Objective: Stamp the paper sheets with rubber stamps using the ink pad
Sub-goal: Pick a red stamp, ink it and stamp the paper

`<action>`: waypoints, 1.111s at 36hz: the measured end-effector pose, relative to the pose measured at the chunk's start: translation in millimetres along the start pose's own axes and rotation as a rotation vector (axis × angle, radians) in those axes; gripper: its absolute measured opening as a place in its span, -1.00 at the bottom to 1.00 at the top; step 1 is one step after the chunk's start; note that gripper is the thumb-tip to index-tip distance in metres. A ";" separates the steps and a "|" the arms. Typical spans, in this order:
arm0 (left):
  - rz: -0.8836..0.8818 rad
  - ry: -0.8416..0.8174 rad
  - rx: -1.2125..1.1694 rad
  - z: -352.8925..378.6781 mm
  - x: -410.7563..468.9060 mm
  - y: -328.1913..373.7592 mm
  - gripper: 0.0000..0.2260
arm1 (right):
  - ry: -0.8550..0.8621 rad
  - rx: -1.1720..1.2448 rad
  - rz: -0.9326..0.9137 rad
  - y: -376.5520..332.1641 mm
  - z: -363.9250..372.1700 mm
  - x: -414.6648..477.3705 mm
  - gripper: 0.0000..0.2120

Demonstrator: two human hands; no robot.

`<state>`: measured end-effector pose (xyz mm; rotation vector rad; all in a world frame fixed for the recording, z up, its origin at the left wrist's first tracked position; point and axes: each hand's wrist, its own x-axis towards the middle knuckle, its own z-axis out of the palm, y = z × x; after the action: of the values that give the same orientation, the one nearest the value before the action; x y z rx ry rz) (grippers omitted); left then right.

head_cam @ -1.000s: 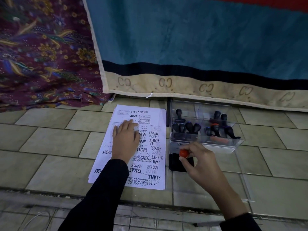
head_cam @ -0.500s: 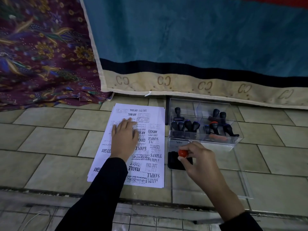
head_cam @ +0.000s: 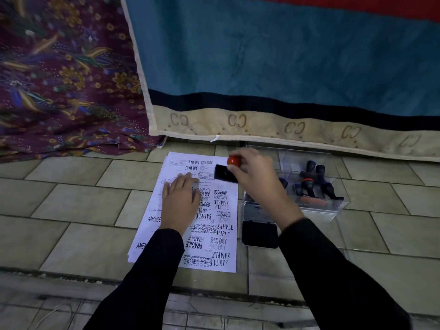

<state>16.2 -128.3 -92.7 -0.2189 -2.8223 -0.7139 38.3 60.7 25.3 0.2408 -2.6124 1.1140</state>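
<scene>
A stack of white paper sheets (head_cam: 223, 260) lies on the tiled floor, its top sheet covered in black stamp prints. My left hand (head_cam: 181, 201) rests flat on the sheet, fingers spread. My right hand (head_cam: 257, 179) grips a rubber stamp (head_cam: 226, 173) by its red knob, holding its black base tilted just over the upper right corner of the sheet. The open black ink pad (head_cam: 260, 233) sits right of the paper, partly behind my right forearm.
A clear plastic box (head_cam: 333, 210) with several black-handled stamps stands right of the paper, beyond the ink pad. A blue blanket with a beige border (head_cam: 262, 129) and purple floral cloth (head_cam: 66, 96) lie just behind. A floor step edge (head_cam: 71, 277) runs near me.
My right hand has lifted the red-knobbed stamp off the ink pad and carried it left and away, over the top right of the sheet. My left hand stayed on the paper.
</scene>
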 end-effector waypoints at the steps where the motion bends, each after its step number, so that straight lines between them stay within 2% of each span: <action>1: 0.000 0.002 0.001 0.1 0.3 0.4 -0.72 | -0.016 -0.039 -0.005 0.7 6.1 9.4 -0.76; 10: -0.004 0.019 -0.020 -0.2 0.4 0.8 -0.73 | -0.174 -0.263 0.075 22.3 32.5 38.1 -0.77; 25: -0.009 0.013 -0.009 1.4 1.5 0.3 -0.72 | -0.192 -0.261 0.075 29.0 45.7 36.2 -0.78; 31: 0.000 0.023 -0.004 1.9 1.3 0.6 -0.73 | -0.196 -0.426 0.034 26.2 52.7 37.6 -0.90; 35: -0.006 0.016 -0.006 1.8 1.3 1.6 -0.72 | -0.188 -0.451 0.055 24.2 55.3 40.3 -0.80; 40: -0.012 0.013 -0.013 1.2 0.6 2.0 -0.72 | -0.199 -0.423 0.018 28.7 56.2 32.8 -0.76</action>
<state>15.7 -125.9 -92.8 -0.1990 -2.8100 -0.7336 -11.4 38.4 -20.4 0.2445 -2.9507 0.5410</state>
